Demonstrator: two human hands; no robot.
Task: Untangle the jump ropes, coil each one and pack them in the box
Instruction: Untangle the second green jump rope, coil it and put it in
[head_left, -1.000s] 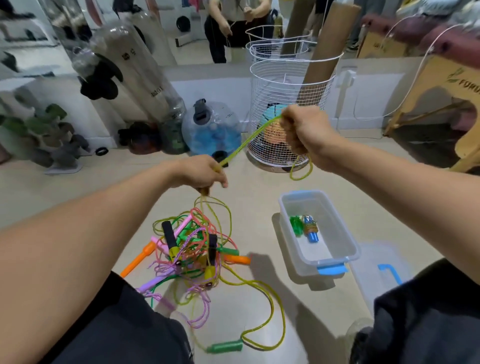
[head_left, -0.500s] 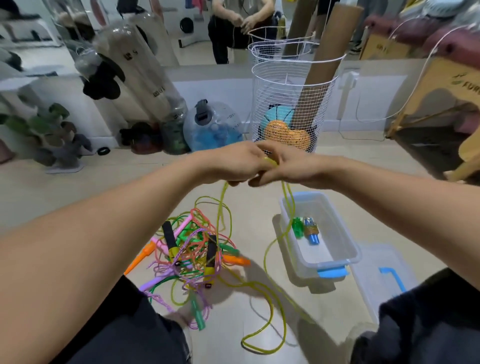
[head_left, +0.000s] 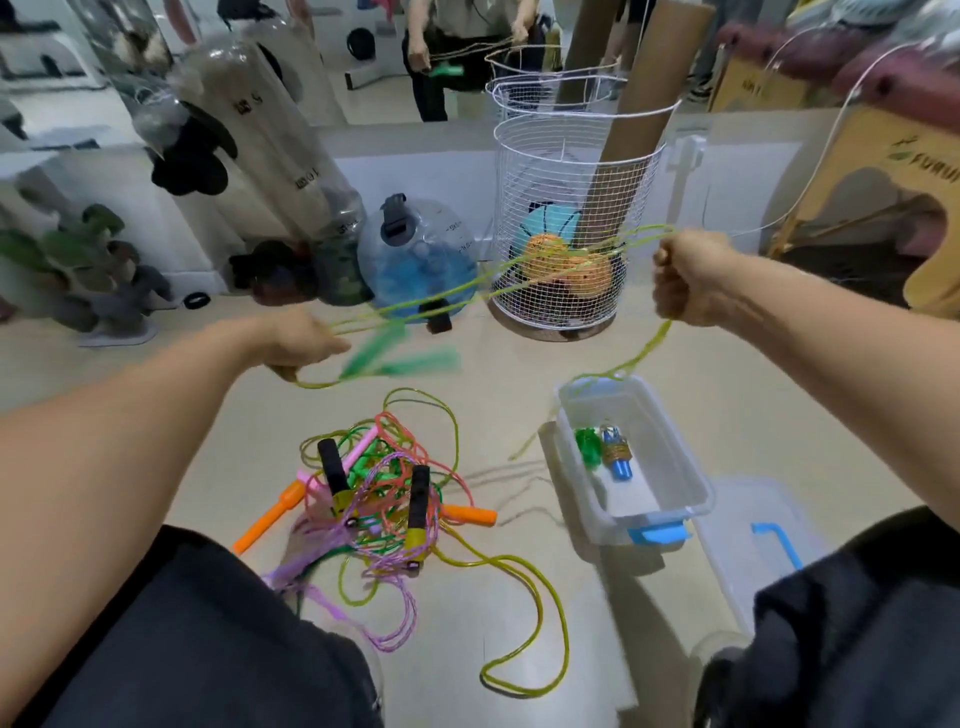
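Observation:
A yellow-green jump rope (head_left: 498, 288) is stretched in several strands between my two hands. My left hand (head_left: 301, 343) grips one end of the strands, and the rope's green handles (head_left: 400, 356) swing blurred just right of it. My right hand (head_left: 691, 283) is fisted round the other end, with a loose length hanging down toward the clear plastic box (head_left: 675, 467). Inside the box lies a coiled rope with green and blue handles (head_left: 608, 449). On the floor between my knees sits a tangle of ropes (head_left: 379, 499) with orange, pink and black-yellow handles.
The box lid (head_left: 753, 540) with a blue latch lies right of the box. A white wire basket (head_left: 571, 234) with balls and a cardboard tube stands behind. A blue water jug (head_left: 415, 260) and large bottles line the wall. A mirror shows a person holding rope.
My hands, together half a second ago, have pulled wide apart, stretching the yellow-green rope into longer strands. A green handle has lifted off the floor and swings near my left hand.

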